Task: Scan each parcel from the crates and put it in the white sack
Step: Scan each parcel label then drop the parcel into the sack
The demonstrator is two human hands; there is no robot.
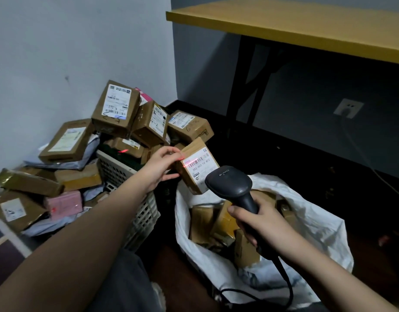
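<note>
My left hand (160, 165) pinches a small brown cardboard parcel (197, 166) by its left edge and holds it above the open white sack (306, 224). A red scan line crosses the barcode on the parcel's white label. My right hand (257, 221) grips the handle of a black barcode scanner (230, 183), whose head points at the label from just below and right. Several brown parcels lie inside the sack. The white slatted crate (137, 212) to the left is heaped with cardboard parcels (117, 106).
More boxes, grey mailers and a pink packet (64, 204) spill over the left side by the wall. A yellow-topped table (306, 25) with black legs stands behind the sack. The scanner's black cable (286, 287) loops down over the sack's front. A wall socket (348, 108) sits at right.
</note>
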